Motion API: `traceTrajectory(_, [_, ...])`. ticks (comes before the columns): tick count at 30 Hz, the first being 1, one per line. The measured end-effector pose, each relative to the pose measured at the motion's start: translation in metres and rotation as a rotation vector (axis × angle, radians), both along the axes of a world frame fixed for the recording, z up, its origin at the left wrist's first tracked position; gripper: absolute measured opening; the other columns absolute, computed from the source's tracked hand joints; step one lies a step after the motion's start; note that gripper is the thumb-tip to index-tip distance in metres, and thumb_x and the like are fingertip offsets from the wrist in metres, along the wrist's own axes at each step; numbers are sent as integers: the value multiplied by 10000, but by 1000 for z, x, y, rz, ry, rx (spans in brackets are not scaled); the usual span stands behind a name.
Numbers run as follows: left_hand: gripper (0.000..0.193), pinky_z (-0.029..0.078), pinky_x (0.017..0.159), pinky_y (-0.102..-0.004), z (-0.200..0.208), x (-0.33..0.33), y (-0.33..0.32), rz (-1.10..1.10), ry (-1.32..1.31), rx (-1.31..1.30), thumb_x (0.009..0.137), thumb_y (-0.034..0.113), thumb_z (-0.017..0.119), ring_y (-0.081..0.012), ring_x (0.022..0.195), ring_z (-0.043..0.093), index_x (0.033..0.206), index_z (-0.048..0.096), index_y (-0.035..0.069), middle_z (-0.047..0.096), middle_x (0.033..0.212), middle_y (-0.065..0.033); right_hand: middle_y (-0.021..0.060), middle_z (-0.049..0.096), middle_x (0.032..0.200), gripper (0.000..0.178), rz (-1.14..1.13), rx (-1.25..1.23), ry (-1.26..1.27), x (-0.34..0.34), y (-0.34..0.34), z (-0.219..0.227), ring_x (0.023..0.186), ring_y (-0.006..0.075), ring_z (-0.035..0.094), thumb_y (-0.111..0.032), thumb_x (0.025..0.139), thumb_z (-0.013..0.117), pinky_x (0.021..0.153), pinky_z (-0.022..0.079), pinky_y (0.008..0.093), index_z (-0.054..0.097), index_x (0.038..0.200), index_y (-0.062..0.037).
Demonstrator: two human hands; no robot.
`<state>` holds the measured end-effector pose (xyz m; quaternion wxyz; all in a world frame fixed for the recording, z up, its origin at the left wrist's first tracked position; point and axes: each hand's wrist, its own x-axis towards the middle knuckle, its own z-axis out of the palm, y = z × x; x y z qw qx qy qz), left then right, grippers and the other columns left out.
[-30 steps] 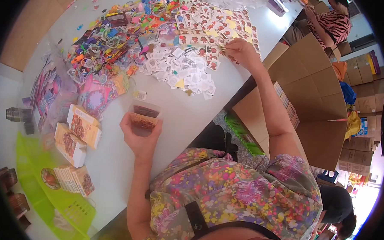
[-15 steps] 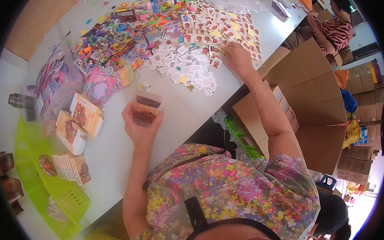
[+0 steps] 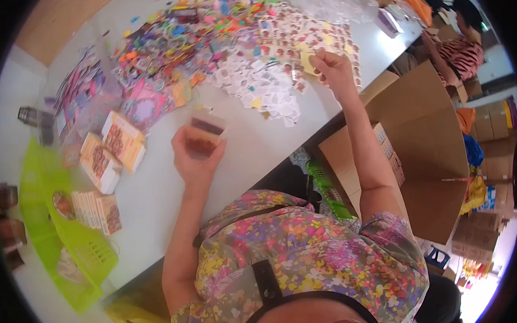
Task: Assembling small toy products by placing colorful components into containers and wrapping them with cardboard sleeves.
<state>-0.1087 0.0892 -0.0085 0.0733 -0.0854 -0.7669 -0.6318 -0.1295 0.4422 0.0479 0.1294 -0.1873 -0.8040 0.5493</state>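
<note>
White bench (image 3: 253,152), viewed from where I stand, curving from eight to one o'clock; open cardboard carton (image 3: 421,128) at three; printed picture sheets (image 3: 310,34) at one. Right hand (image 3: 336,72), one o'clock: fingers pinched together. Left hand (image 3: 193,167), nine o'clock: fingers clamped around a clear-walled plastic tub (image 3: 206,139), probably light and slightly flexible, best held by opposite walls. Yellow slip (image 3: 308,64) in the right-hand pinch, likely limp, best taken by an edge.
</note>
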Motion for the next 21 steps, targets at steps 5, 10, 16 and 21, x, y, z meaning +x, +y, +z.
traceTrajectory(5, [735, 517, 784, -286, -17, -5, 2, 98, 365, -282, 622, 146, 888, -159, 871, 603, 1220, 482, 14, 584, 1033, -83, -8, 644, 734, 115, 521, 79, 308, 11, -136, 36, 620, 47, 559, -104, 840, 706, 540, 449, 229, 684, 893, -5])
traceTrajectory(10, [713, 507, 808, -373, -3, 4, 0, 109, 156, -156, 603, 219, 878, -286, 936, 604, 1179, 501, 36, 588, 1039, -126, 56, 622, 711, 60, 574, 707, 601, -5, -181, 40, 648, 174, 603, -9, 771, 697, 552, 468, 307, 662, 787, -57])
traceTrajectory(16, [707, 503, 780, -386, 6, -6, -18, 181, 160, -260, 600, 217, 871, -304, 918, 598, 1169, 492, 34, 584, 1019, -136, 71, 621, 723, 92, 672, 543, 546, -7, -201, 54, 666, 207, 609, 27, 740, 708, 540, 472, 296, 648, 776, -33])
traceTrajectory(21, [710, 499, 775, -392, 2, -15, -27, 218, 87, -275, 584, 211, 874, -308, 923, 594, 1157, 492, 40, 584, 1017, -134, 66, 621, 723, 105, 647, 337, 489, -15, -210, 66, 675, 221, 611, 34, 719, 721, 549, 471, 295, 642, 762, -21])
